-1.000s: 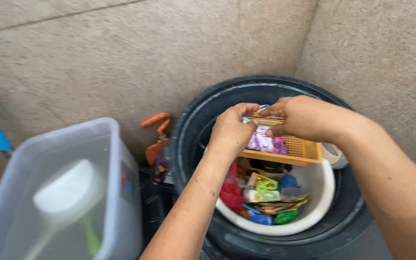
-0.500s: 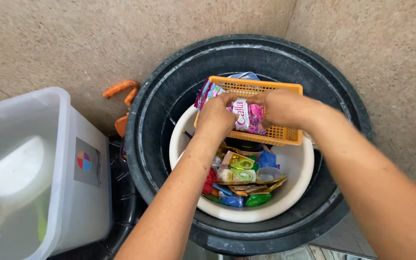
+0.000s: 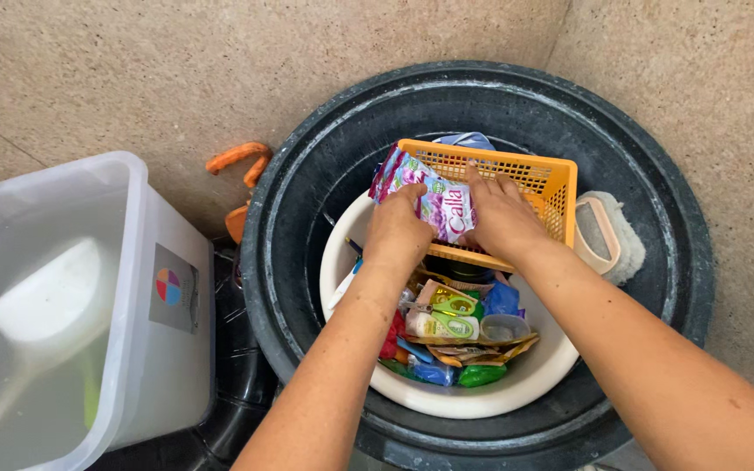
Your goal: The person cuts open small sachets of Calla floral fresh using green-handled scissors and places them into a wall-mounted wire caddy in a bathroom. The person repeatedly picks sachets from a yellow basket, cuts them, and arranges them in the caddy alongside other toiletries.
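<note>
Right now my left hand and right hand both grip the pink packet in the orange basket, while many packets remain loose in the white basin below

A wash corner at a home: rough stone walls, a big black tub, a clear plastic box at the left.

Basket in bowl inside tub; bin left.
</note>
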